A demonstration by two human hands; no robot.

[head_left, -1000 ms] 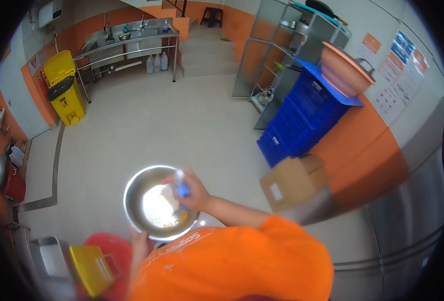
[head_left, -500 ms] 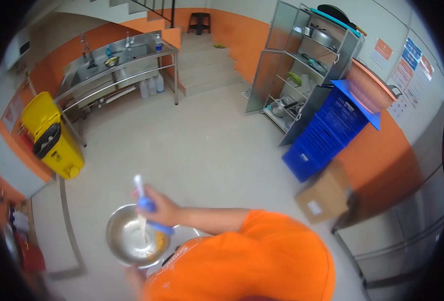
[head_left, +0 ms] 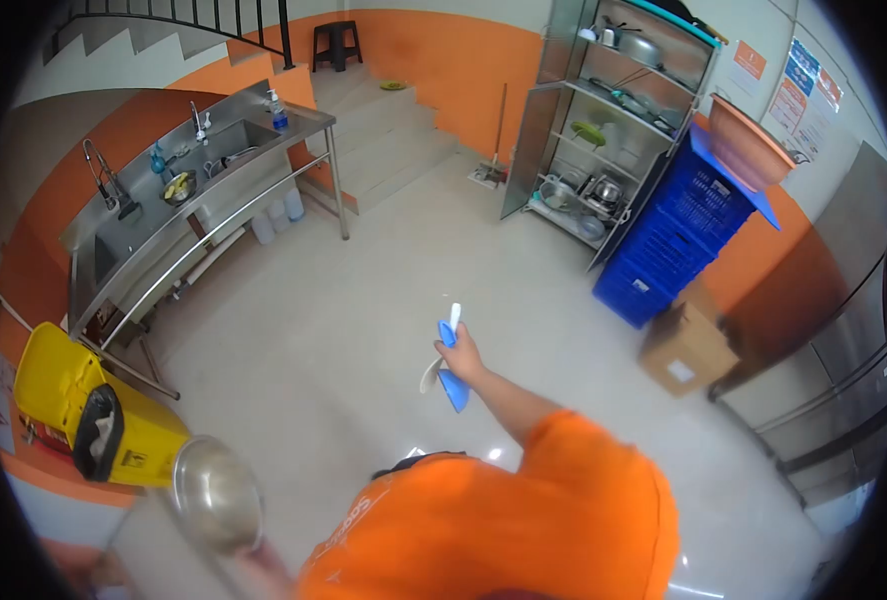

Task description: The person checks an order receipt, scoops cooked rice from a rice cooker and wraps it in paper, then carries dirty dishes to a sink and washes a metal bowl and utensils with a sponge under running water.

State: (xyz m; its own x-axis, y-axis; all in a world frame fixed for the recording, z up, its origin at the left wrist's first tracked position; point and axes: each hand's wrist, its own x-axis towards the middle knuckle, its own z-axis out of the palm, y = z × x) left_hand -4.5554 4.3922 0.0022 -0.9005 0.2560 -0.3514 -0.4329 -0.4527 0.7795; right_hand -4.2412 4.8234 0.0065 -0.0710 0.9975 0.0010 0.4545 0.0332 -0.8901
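Note:
My right hand (head_left: 461, 357) is closed around a white-handled utensil (head_left: 454, 316) and a blue utensil (head_left: 453, 390), out over the floor. A pale, spoon-like head (head_left: 430, 375) sticks out below the fingers. Their exact kinds are hard to make out. My left hand (head_left: 265, 568), blurred and partly out of sight, grips the lower rim of a steel mixing bowl (head_left: 218, 495). The bowl is tilted beside the yellow trash bin (head_left: 143, 440), whose lid stands up over a black liner. Whether anything is in the bowl I cannot tell.
A steel sink counter (head_left: 238, 140) stands at the left, with a small bowl (head_left: 180, 187) on it. To the right are an open cabinet (head_left: 618, 110) of cookware, stacked blue crates (head_left: 663, 235) and a cardboard box (head_left: 688, 350). Steps (head_left: 403, 150) rise at the back.
The mixing bowl has moved left to the bin and tilted. My right hand has swung right, away from the bowl, still holding the utensils. The view has shifted.

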